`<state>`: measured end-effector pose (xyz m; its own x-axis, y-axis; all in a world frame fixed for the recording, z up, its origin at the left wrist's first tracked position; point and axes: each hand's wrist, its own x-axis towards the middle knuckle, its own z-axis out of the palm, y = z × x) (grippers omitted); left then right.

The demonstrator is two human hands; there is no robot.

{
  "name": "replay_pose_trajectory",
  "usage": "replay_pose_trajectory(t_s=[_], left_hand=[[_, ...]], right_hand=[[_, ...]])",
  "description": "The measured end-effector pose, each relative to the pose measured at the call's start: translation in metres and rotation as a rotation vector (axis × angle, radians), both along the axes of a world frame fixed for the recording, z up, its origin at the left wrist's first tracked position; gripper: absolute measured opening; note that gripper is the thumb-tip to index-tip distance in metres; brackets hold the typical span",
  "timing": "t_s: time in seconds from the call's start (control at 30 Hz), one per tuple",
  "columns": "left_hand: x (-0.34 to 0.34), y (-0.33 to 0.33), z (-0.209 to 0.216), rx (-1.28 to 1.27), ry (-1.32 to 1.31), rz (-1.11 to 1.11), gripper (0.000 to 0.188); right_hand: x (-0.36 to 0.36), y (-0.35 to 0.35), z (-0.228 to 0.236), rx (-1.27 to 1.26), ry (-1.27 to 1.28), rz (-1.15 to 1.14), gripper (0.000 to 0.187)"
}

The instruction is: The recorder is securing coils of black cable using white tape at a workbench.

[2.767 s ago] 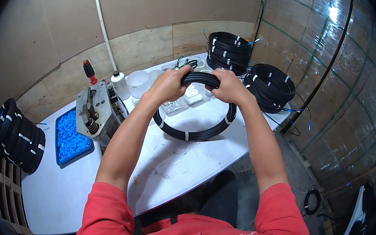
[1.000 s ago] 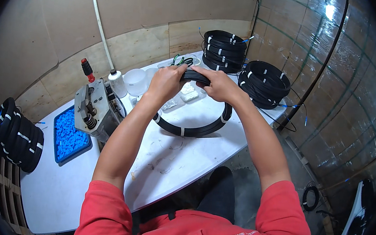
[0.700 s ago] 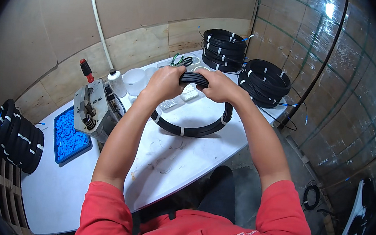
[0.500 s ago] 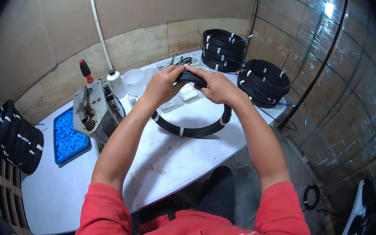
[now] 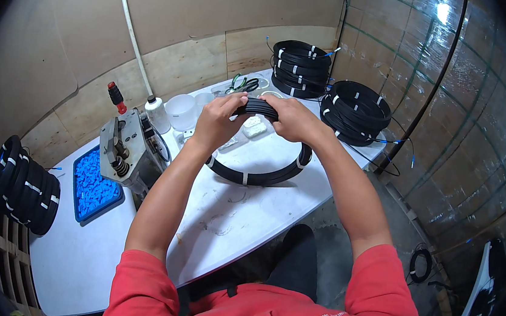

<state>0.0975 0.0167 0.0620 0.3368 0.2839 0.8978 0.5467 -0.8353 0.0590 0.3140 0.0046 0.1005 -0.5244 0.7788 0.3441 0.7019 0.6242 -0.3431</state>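
A coil of black cable [image 5: 272, 177], bound at intervals with white bands, is held tilted over the white table [image 5: 223, 216]. Its far, upper part is gripped between my hands, while its lower arc lies at or just above the tabletop. My left hand [image 5: 218, 119] closes round the left of that upper part, thumb and fingers pressed to the strands. On the right side, my right hand [image 5: 296, 119] wraps the same bundle. Several parallel strands show in the gap between the hands. Fingertips under the bundle are partly hidden.
Stacked black cable coils [image 5: 300, 70] stand at the back, with more coils [image 5: 356, 112] to their right. Left are a metal bench device [image 5: 129, 149], a blue tray [image 5: 116, 201] of small blue pieces, a white bottle [image 5: 157, 114] and a tub [image 5: 180, 112]. Green-handled pliers [image 5: 245, 85] lie behind.
My fingers, which nearly met over the top of the coil, are now farther apart, baring more strands between them. The coil stays in almost the same place.
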Motion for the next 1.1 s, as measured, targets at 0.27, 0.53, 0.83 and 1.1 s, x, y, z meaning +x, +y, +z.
replay_pose_trajectory(t_s=[0.27,0.53,0.83,1.1], left_hand=[[0.0,-0.005,0.035,-0.453,0.377,0.243,0.022],[0.002,0.002,0.026,-0.372,0.288,0.183,0.023],[-0.002,-0.003,0.027,-0.417,0.205,0.097,0.027],[-0.005,-0.002,0.027,-0.436,0.291,0.17,0.026]], right_hand=[[-0.002,-0.001,0.003,-0.009,-0.048,0.024,0.046],[-0.002,0.003,-0.008,0.157,-0.022,0.035,0.068],[-0.008,0.0,-0.003,0.162,-0.028,0.067,0.065],[-0.006,0.011,-0.012,0.169,-0.01,0.071,0.051]])
